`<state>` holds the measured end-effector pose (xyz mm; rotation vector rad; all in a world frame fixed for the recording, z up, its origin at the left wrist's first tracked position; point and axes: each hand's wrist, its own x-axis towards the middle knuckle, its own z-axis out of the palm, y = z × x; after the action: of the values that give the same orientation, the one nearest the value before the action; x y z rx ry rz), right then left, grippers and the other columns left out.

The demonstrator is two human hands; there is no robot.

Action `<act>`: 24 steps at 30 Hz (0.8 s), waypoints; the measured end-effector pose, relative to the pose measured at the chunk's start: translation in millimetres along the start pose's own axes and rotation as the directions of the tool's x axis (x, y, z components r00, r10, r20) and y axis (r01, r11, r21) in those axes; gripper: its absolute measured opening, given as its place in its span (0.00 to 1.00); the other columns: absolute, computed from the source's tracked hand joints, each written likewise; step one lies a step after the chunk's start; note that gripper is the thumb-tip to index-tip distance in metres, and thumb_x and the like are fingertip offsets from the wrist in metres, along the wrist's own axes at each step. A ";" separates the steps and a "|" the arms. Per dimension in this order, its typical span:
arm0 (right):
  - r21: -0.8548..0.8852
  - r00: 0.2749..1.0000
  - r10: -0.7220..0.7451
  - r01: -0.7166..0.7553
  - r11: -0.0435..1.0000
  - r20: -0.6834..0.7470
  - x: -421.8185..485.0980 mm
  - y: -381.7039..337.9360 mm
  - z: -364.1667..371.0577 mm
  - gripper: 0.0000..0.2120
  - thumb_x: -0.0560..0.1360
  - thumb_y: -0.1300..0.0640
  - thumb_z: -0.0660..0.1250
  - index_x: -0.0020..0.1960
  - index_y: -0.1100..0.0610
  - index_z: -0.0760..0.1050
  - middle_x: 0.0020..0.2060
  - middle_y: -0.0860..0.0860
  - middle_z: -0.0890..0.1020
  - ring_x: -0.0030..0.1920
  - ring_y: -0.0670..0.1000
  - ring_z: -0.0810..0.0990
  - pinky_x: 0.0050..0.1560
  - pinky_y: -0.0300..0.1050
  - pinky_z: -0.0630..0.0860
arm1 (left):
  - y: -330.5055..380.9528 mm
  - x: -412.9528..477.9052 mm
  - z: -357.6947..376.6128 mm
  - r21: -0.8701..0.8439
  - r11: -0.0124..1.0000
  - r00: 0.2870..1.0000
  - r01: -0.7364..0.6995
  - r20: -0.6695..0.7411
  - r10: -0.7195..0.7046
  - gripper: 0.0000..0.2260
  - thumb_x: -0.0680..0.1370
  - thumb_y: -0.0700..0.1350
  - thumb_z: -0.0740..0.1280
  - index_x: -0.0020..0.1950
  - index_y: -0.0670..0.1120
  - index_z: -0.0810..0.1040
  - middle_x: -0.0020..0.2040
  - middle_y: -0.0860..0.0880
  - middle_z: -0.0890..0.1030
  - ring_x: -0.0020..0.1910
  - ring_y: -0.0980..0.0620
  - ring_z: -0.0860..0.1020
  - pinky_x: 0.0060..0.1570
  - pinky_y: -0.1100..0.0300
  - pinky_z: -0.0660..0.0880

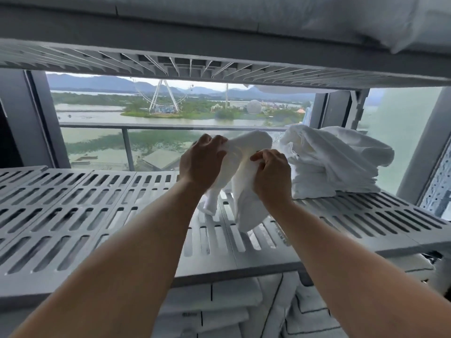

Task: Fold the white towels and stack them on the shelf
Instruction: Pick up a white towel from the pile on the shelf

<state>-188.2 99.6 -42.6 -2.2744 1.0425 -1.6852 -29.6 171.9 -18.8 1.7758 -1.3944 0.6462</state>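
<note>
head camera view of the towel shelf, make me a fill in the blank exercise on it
The left hand and right hand both grip a crumpled white cloth ____.
The pile of white towels sits on the ____ end of the grey slotted plastic shelf.
Outside the window stands a white ____ wheel.
Missing words: towel; right; Ferris.
</note>
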 end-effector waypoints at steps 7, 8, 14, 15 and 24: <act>-0.015 0.996 0.069 -0.068 0.998 0.052 -59.0 25.3 -57.2 0.19 0.72 0.72 0.57 0.49 0.56 0.81 0.49 0.50 0.83 0.53 0.51 0.76 0.50 0.33 0.62 | 54.7 -55.6 -9.9 0.064 0.995 0.993 0.073 0.091 -0.079 0.13 0.80 0.50 0.64 0.64 0.58 0.77 0.58 0.47 0.78 0.56 0.41 0.79 0.45 0.54 0.69; -0.019 0.996 0.070 -0.069 0.997 0.063 -65.3 29.1 -64.5 0.18 0.72 0.72 0.58 0.50 0.56 0.81 0.48 0.51 0.83 0.53 0.52 0.77 0.50 0.34 0.63 | 60.3 -62.4 -11.0 0.084 0.993 0.988 0.085 0.124 -0.095 0.13 0.80 0.50 0.64 0.64 0.59 0.77 0.59 0.47 0.78 0.56 0.41 0.79 0.45 0.55 0.69; -0.055 0.981 0.070 -0.061 0.997 0.179 -84.9 48.1 -96.1 0.20 0.69 0.73 0.56 0.51 0.59 0.82 0.48 0.56 0.84 0.53 0.57 0.78 0.53 0.42 0.70 | 83.6 -93.1 -14.7 0.246 0.963 0.933 0.114 0.306 -0.189 0.15 0.82 0.48 0.61 0.67 0.59 0.75 0.61 0.46 0.77 0.60 0.40 0.77 0.53 0.51 0.73; -0.066 0.974 0.092 -0.080 0.995 0.207 -87.1 50.9 -98.0 0.20 0.70 0.72 0.56 0.52 0.59 0.82 0.49 0.57 0.84 0.54 0.58 0.78 0.54 0.44 0.71 | 86.8 -97.1 -14.1 0.277 0.955 0.915 0.104 0.350 -0.201 0.15 0.82 0.47 0.60 0.68 0.59 0.75 0.62 0.46 0.76 0.60 0.41 0.77 0.53 0.50 0.74; -0.149 0.909 0.279 -0.244 0.958 0.310 -80.7 75.2 -104.8 0.11 0.76 0.60 0.60 0.52 0.53 0.80 0.47 0.54 0.84 0.52 0.58 0.80 0.46 0.46 0.74 | 116.0 -82.3 1.3 0.289 0.950 0.728 0.120 0.625 -0.282 0.28 0.79 0.69 0.49 0.47 0.49 0.78 0.56 0.46 0.81 0.53 0.44 0.77 0.56 0.47 0.75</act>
<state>-325.8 120.9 -104.1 -2.2486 1.3098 -1.1243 -163.3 205.8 -53.2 2.4587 -1.5749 0.0279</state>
